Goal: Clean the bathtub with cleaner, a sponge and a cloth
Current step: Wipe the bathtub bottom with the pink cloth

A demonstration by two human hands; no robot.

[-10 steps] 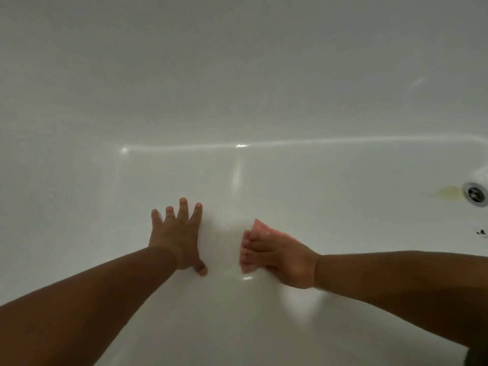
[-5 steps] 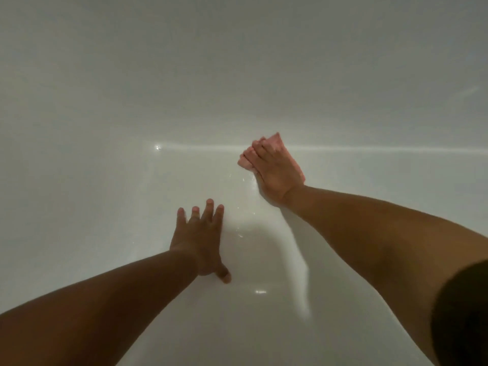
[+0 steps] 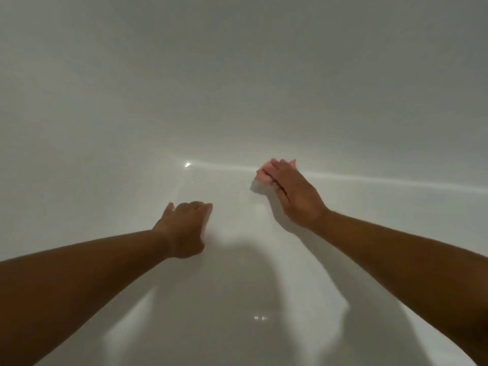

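Note:
I look down into a white bathtub. My right hand presses a pink sponge with straight fingers against the tub floor, close to the crease where the floor meets the far wall. Only the sponge's left and top edges show past my fingers. My left hand rests on the tub floor, lower and to the left, fingers pointing away from me and holding nothing. No cleaner bottle or cloth is in view.
The far tub wall rises behind both hands. A bright glint and small water drops lie on the wet floor. My arms cast shadows on the near floor.
My right hand has slid the sponge from the near floor up to the crease at the far wall. The view has shifted left, so the drain is out of sight. My left hand stayed braced.

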